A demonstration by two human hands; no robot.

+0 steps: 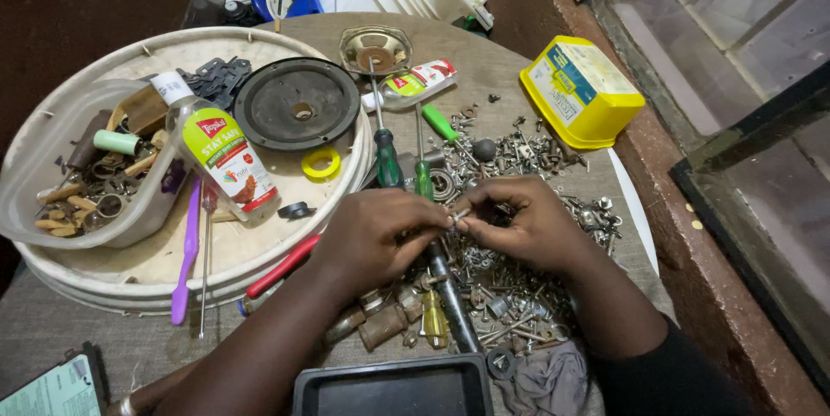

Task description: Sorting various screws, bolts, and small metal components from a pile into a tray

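Nearest the viewer sits a dark tray (393, 388), just below the two hands, with a grey rag (545, 381) beside it. Far out to the left of the hands, a clear plastic tub (52, 156) holds rings, wooden pegs and a green cylinder; it rests on a wide round tray (130, 273) that also carries a labelled bottle (226, 161), a black disc (298, 103), a roll of yellow tape (322, 163) and a purple tool (186, 256).

The left hand (376, 239) and the right hand (527, 226) meet fingertip to fingertip, both pressed together on one small metal part (461, 215). The part lies between the two pinches, its long axis seemingly running left to right, though it is too small to be sure. Each hand is equally close to it.

Just beyond the hands lie two green-handled screwdrivers (386, 156), pointing away. Under and right of the grip spreads a pile of screws and nuts (510, 295). Further right, well apart, stands a yellow box (581, 89), lid closed.
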